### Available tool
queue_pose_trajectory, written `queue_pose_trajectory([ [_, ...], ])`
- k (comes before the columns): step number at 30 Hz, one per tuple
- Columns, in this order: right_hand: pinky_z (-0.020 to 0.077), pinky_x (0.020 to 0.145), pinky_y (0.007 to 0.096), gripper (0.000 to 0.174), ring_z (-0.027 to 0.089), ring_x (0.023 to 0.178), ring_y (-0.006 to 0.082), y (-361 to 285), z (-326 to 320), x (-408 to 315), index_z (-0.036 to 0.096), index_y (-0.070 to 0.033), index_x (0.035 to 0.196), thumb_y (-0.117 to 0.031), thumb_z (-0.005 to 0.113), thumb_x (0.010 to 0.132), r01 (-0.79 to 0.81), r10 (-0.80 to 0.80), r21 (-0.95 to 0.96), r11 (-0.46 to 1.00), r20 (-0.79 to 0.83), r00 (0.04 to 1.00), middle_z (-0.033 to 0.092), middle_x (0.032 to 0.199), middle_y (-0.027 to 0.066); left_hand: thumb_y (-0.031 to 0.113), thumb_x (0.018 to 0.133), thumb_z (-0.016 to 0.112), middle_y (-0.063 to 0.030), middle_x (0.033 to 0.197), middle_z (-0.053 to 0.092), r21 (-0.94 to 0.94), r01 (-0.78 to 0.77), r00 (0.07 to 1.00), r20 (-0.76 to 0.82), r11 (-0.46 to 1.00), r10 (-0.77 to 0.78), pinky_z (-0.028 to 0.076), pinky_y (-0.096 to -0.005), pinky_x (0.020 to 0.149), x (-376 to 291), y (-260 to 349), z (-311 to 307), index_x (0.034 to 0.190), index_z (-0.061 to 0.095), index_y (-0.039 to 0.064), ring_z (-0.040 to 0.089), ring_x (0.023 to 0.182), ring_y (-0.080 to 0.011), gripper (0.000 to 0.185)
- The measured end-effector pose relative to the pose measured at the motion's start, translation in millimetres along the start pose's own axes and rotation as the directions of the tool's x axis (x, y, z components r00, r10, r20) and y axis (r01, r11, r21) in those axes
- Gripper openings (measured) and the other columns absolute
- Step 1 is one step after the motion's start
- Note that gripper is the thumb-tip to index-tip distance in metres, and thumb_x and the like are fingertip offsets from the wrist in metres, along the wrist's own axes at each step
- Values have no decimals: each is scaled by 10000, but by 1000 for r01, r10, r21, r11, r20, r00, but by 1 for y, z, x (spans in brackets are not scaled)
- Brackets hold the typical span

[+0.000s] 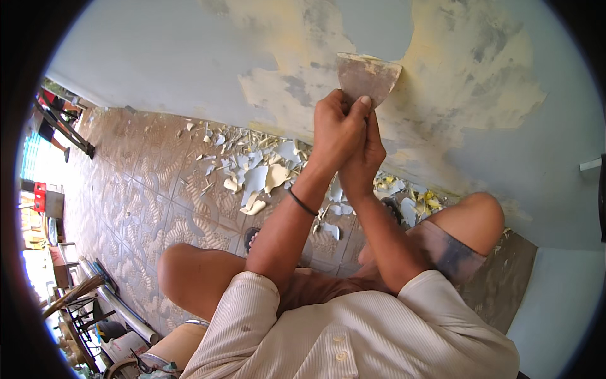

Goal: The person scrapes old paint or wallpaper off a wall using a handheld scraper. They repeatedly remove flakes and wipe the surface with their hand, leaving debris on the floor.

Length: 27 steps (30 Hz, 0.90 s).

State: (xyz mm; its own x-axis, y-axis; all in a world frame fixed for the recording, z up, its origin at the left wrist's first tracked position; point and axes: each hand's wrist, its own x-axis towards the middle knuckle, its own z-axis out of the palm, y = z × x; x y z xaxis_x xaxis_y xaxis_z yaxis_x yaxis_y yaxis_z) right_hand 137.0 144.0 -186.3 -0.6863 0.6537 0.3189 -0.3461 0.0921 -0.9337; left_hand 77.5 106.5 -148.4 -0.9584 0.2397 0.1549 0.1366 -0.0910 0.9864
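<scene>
A broad scraper blade point(368, 78), stained with old paint and plaster, points up against the wall, its wide edge at a border of blue-grey paint point(378, 28). Both hands grip its lower end, so the handle is hidden. My left hand point(337, 128) closes around it from the left, thumb on the blade's base. My right hand point(371, 156) lies close beside and partly behind the left. Around the blade the wall shows bare cream and grey patches point(440, 90) with ragged paint edges. Below, peeled paint flakes point(255, 182) lie along the wall's foot.
Patterned floor tiles point(156, 203) extend leftward. Near the lower left lie a pipe point(125, 308), a straw broom point(78, 293) and a white bucket point(125, 346). A red crate point(40, 196) is farther off. Another person's leg point(59, 144) shows at far left. A side wall point(558, 289) stands at right.
</scene>
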Motion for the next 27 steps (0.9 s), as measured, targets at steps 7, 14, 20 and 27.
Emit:
queue_pose_trajectory([
  [7, 524, 1039, 328, 502, 655, 1196, 155, 7, -5, 1, 508, -17, 1589, -220, 577, 1134, 100, -100, 5, 995, 28, 995, 710, 1378, 162, 230, 963, 762, -118, 667, 655, -39, -38, 998, -46, 999, 36, 471, -360, 541, 3, -6, 7, 806, 616, -68, 568, 617, -133, 367],
  [14, 525, 1031, 304, 521, 649, 1213, 142, 2, -14, -1, 516, 10, 1575, -170, 635, 1099, 147, -143, -138, 979, 40, 989, 696, 1390, 105, 208, 968, 747, -129, 713, 694, -28, -27, 998, -55, 999, 26, 487, -339, 571, -9, -20, 8, 840, 642, -87, 592, 639, -144, 339],
  [20, 522, 1054, 329, 498, 668, 1245, 189, 5, -11, -3, 520, -19, 1581, -195, 595, 1122, 64, -61, -111, 992, 30, 998, 705, 1398, 161, 215, 972, 762, -124, 703, 680, -39, -37, 999, -28, 999, 36, 490, -345, 562, -3, -7, 3, 811, 618, -65, 600, 652, -127, 354],
  [27, 533, 1026, 305, 551, 658, 1179, 129, 7, -6, 8, 506, -5, 1592, -149, 658, 1082, 38, -38, 58, 998, -5, 999, 706, 1356, 80, 211, 981, 762, -106, 697, 683, -72, -51, 998, -42, 996, 48, 482, -323, 546, 7, 7, 10, 836, 628, -59, 601, 640, -113, 335],
])
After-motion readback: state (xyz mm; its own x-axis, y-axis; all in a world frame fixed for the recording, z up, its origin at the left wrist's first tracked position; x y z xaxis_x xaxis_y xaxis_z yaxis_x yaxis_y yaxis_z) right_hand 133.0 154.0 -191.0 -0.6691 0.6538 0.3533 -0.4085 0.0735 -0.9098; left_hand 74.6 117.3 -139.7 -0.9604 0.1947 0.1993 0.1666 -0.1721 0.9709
